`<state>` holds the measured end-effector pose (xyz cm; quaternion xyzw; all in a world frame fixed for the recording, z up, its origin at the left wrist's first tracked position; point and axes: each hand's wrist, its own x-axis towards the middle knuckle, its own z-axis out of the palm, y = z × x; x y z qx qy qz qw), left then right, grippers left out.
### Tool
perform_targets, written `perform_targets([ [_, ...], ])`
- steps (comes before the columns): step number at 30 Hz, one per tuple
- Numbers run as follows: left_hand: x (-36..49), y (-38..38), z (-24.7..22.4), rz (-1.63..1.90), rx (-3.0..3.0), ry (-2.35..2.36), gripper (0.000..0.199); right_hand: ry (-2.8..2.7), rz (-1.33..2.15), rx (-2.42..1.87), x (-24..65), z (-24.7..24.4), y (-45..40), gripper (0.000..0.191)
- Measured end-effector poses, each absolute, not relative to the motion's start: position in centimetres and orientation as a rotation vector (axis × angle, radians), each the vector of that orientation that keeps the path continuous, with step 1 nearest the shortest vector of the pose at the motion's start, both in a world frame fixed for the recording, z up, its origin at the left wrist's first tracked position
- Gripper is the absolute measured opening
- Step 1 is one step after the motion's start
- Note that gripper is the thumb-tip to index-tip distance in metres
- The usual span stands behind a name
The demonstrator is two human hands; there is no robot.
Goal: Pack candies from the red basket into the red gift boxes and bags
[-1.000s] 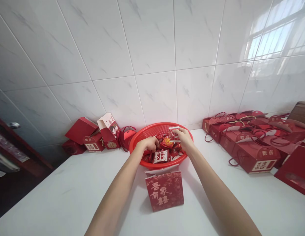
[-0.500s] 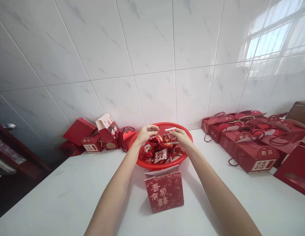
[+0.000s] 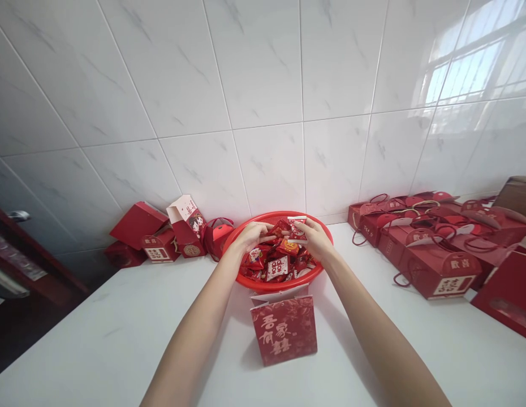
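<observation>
A red plastic basket [image 3: 281, 286] filled with wrapped sweets stands against the wall. My right hand [image 3: 317, 242] is over its right side, thumb and fingers closed on a white-and-red candy packet [image 3: 297, 227]. On the other side, my left hand [image 3: 249, 237] reaches in with bent fingers around a red-wrapped candy [image 3: 280, 230]; its fingertips are partly hidden among the wrappers. Below them lies a white candy packet with red characters [image 3: 277, 268]. In front of the basket, between my forearms, a red gift box [image 3: 284, 330] stands upright with its top flaps open.
Many red gift boxes with cord handles [image 3: 428, 254] are grouped at the right. Several more red boxes [image 3: 159, 246] stand at the left, one tall with an open white top [image 3: 186, 226]. A tiled wall [image 3: 267, 164] closes off the back of the white table [image 3: 110, 333].
My left hand has moved deeper among the sweets, its fingers now lower and further forward. My right hand has lifted the white-and-red packet slightly. An orange-marked packet shows between the hands.
</observation>
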<state>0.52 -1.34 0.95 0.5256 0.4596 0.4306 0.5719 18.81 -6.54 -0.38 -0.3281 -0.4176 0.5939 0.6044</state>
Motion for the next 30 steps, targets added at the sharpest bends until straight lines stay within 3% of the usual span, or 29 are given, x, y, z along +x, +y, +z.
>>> perform_targets([
  [5,0.5,-2.0,1.5,0.903,1.276,0.940,0.005,-0.933,1.296,-0.803,19.0,-0.8,-6.3,0.021],
  [11,0.4,-2.2,1.2,0.825,1.484,0.954,0.034,-0.891,1.221,-0.864,19.1,-1.0,-6.3,0.028],
  [16,0.6,-1.9,0.7,0.849,1.547,0.926,0.044,-0.893,1.243,-0.900,18.9,-0.5,-6.6,0.028],
  [19,0.9,-2.0,0.6,0.758,1.579,0.898,0.041,-0.850,1.193,-0.905,18.9,-0.5,-6.6,0.024],
  [24,1.4,-2.6,0.5,0.292,1.939,0.959,0.023,-0.706,1.050,-0.906,19.1,-0.6,-6.2,0.019],
  [28,1.7,-3.0,0.4,0.072,2.222,1.198,0.025,-0.687,1.032,-0.904,19.1,-0.7,-6.1,0.019],
  [30,1.6,-2.9,0.4,0.007,2.241,1.329,0.014,-0.689,1.040,-0.903,19.0,-0.8,-6.1,0.019],
])
